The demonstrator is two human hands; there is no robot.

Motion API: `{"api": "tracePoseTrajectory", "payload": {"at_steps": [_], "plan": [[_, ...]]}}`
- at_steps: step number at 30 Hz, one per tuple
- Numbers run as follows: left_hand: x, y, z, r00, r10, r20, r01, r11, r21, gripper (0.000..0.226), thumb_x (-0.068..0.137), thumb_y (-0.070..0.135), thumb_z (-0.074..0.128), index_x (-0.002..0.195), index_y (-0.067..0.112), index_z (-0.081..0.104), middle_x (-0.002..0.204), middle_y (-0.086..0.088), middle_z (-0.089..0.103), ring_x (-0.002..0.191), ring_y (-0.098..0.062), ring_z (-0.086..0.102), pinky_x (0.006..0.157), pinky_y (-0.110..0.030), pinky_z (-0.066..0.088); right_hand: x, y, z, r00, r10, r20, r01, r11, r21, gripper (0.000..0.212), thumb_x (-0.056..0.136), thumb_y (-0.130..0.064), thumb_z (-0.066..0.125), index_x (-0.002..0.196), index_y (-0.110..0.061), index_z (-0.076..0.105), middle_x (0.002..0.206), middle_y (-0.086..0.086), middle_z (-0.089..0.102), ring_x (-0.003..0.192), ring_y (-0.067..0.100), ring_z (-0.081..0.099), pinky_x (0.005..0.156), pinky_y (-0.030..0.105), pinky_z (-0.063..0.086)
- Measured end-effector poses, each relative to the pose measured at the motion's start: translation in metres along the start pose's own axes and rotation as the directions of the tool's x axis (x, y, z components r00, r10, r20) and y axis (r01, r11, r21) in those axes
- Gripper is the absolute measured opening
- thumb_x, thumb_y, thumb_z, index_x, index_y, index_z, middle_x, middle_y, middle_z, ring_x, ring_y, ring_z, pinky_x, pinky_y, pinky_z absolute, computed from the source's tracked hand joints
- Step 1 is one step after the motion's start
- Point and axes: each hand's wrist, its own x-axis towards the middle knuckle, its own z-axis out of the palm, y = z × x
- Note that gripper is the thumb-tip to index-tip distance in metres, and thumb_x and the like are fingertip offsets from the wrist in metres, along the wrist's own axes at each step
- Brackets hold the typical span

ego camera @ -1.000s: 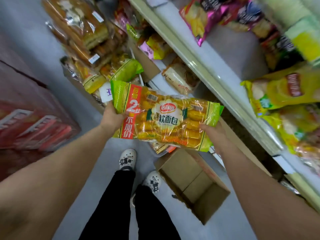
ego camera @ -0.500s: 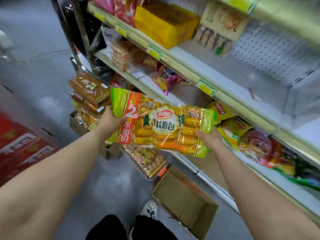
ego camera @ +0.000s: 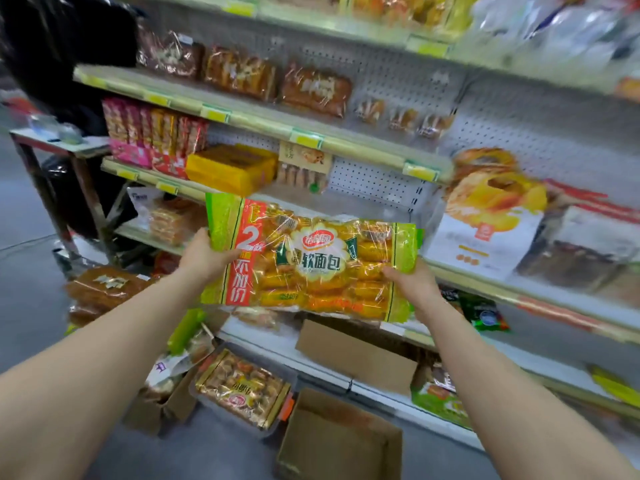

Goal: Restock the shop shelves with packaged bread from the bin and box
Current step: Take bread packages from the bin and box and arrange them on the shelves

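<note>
1. L hand grips bread pack at its left end; R hand grips lower right corner; both closed on it.
2. Pack held in air betw. hands, in front of mid shelf; not yet shelved.
3. Progress: shelves part-stocked; bin on floor holds more; box looks empty; prob. much left.

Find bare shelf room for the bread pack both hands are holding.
Bare shelf between the yellow box and the white pastry bag, just behind the bread pack. Crowded left of the box, with pink packs, and right of the bag.
</note>
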Motion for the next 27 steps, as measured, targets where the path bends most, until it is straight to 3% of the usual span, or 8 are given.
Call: {"api": "tracePoseTrajectory", "payload": {"at_steps": [5, 12, 17, 20, 24, 27], "plan": [[-0.035, 0.066, 0.017, 0.993, 0.113, 0.041, -0.112, 0.994, -0.013, 0.065, 0.082, 0.025, 0.077, 0.135, 0.007, 0.044, 0.132, -0.015, 0.057, 0.118, -0.034, 0.057, 0.099, -0.045, 0.046, -0.028, -0.020, -0.075, 0.990, -0.057, -0.129, 0.057, 0.998, 0.000, 0.092, 0.087, -0.041, 0.071, 0.156, -0.015, 0.016, 0.160, 0.008, 0.027, 0.143, 0.031, 0.032, 0.114, 0.048, 0.033], [-0.068, 0.163, 0.066, 0.969, 0.237, 0.071, -0.233, 0.971, -0.055, 0.068, 0.080, 0.030, 0.078, 0.135, 0.010, 0.044, 0.130, -0.015, 0.059, 0.114, -0.034, 0.059, 0.098, -0.048, 0.048, -0.034, -0.040, -0.191, 0.944, -0.130, -0.303, 0.125, 0.992, -0.034, 0.080, 0.086, -0.037, 0.073, 0.150, -0.014, 0.031, 0.147, 0.008, 0.047, 0.131, 0.028, 0.049, 0.107, 0.043, 0.041], [-0.078, 0.236, 0.104, 0.951, 0.300, 0.078, -0.291, 0.950, -0.116, 0.065, 0.082, 0.032, 0.076, 0.135, 0.013, 0.046, 0.130, -0.011, 0.060, 0.115, -0.032, 0.059, 0.098, -0.049, 0.048, -0.020, -0.063, -0.266, 0.903, -0.188, -0.385, 0.177, 0.982, -0.063, 0.091, 0.087, -0.039, 0.072, 0.156, -0.017, 0.017, 0.159, 0.008, 0.028, 0.142, 0.033, 0.033, 0.113, 0.053, 0.033], [-0.079, 0.278, 0.123, 0.937, 0.343, 0.067, -0.328, 0.929, -0.171, 0.067, 0.083, 0.034, 0.074, 0.138, 0.013, 0.042, 0.130, -0.010, 0.060, 0.113, -0.033, 0.060, 0.095, -0.053, 0.049, -0.005, -0.080, -0.308, 0.876, -0.217, -0.430, 0.199, 0.976, -0.086, 0.090, 0.080, -0.046, 0.075, 0.152, -0.019, 0.028, 0.154, 0.007, 0.039, 0.136, 0.032, 0.043, 0.108, 0.057, 0.039], [-0.080, 0.328, 0.142, 0.911, 0.412, 0.015, -0.400, 0.892, -0.208, 0.056, 0.084, 0.033, 0.074, 0.129, 0.014, 0.048, 0.124, -0.008, 0.062, 0.108, -0.030, 0.061, 0.095, -0.050, 0.050, 0.013, -0.104, -0.354, 0.849, -0.275, -0.451, 0.262, 0.961, -0.092, 0.070, 0.086, -0.036, 0.071, 0.145, -0.019, 0.037, 0.143, 0.004, 0.052, 0.125, 0.030, 0.053, 0.105, 0.055, 0.043], [-0.073, 0.363, 0.151, 0.901, 0.433, 0.004, -0.417, 0.870, -0.264, 0.052, 0.084, 0.030, 0.075, 0.127, 0.014, 0.051, 0.122, -0.009, 0.064, 0.104, -0.029, 0.064, 0.093, -0.050, 0.051, 0.031, -0.123, -0.379, 0.821, -0.328, -0.466, 0.313, 0.943, -0.112, 0.076, 0.089, -0.033, 0.070, 0.151, -0.020, 0.029, 0.152, 0.006, 0.040, 0.135, 0.031, 0.043, 0.110, 0.054, 0.036]]}}
